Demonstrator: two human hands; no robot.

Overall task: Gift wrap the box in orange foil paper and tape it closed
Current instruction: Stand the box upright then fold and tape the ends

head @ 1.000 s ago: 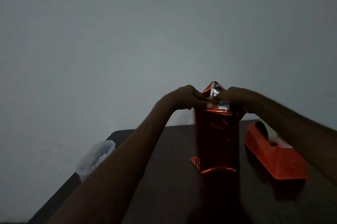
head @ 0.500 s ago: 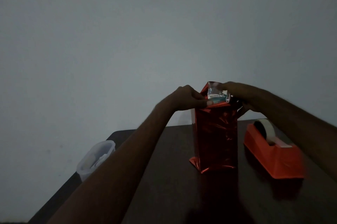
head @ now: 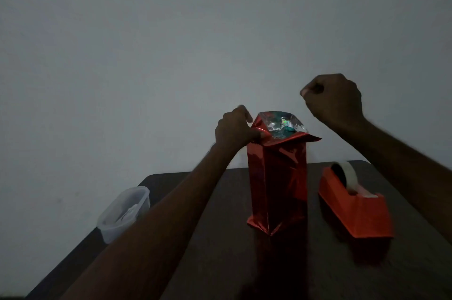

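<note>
Head view gives me a dim scene over a dark tabletop (head: 220,263) set against a plain grey wall (head: 171,43); the box wrapped in orange foil paper (head: 277,182) stands upright near the middle of the tabletop, closer to its far edge than to me; the foil at the box's bottom is folded out into a small pointed flap on the surface; the top of the wrap is unsealed, its silver inner side (head: 283,126) showing and one orange flap jutting out toward the right. My left hand (head: 233,129) is at the upper left corner of the wrap, fingers (head: 254,133) curled and pinching the foil edge there. My right hand (head: 333,99) is raised in the air above and to the right of the box, apart from it, fingers curled into a loose fist; I cannot tell whether it pinches anything between thumb and forefinger. An orange tape dispenser (head: 354,206) with a roll of clear tape (head: 346,173) sits beside the box toward the right edge of the tabletop; a translucent plastic container (head: 123,213) sits at the left edge, its contents too dim to make out.
</note>
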